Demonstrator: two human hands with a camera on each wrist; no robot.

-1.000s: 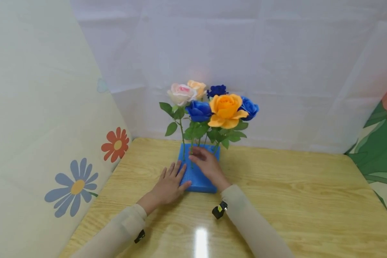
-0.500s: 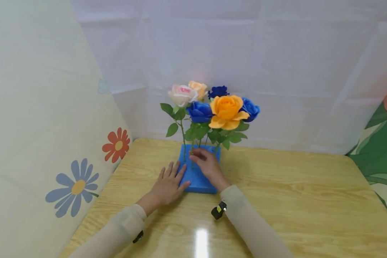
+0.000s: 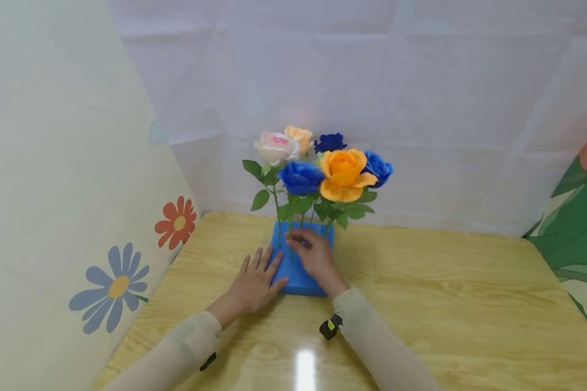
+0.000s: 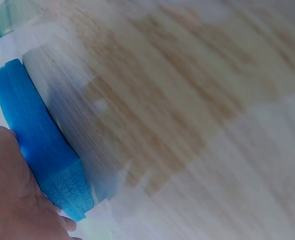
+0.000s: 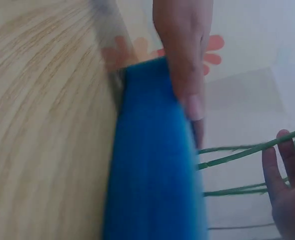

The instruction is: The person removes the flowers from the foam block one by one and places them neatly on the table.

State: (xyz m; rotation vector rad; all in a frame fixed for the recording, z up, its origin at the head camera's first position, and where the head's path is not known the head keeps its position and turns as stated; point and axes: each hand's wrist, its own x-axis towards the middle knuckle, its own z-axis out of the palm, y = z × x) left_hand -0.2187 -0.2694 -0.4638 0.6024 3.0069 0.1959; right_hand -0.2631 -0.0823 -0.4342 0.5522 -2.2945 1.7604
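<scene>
A blue foam block (image 3: 298, 282) lies on the table with several artificial roses standing in it. My left hand (image 3: 251, 282) rests on the block's left side with its fingers spread and straight. With thumb and fingers, my right hand (image 3: 315, 256) pinches the green stem (image 5: 232, 158) of the front blue rose (image 3: 300, 178), low down near the block. In the right wrist view the stem meets the foam's upper face. Beside this rose stand an orange rose (image 3: 344, 175) and another blue rose (image 3: 379, 169). The left wrist view shows the block's side (image 4: 42, 135) beside my left hand.
Behind are a pale pink rose (image 3: 275, 147), a peach rose (image 3: 300, 137) and a dark blue rose (image 3: 330, 142). The wooden table (image 3: 450, 304) extends to the right. A white cloth (image 3: 420, 108) hangs at the back, with flower-printed panels on both sides.
The front blue rose's bloom has leaned slightly toward me and to the left. My right hand keeps its pinch on the stem, and the left hand stays on the block.
</scene>
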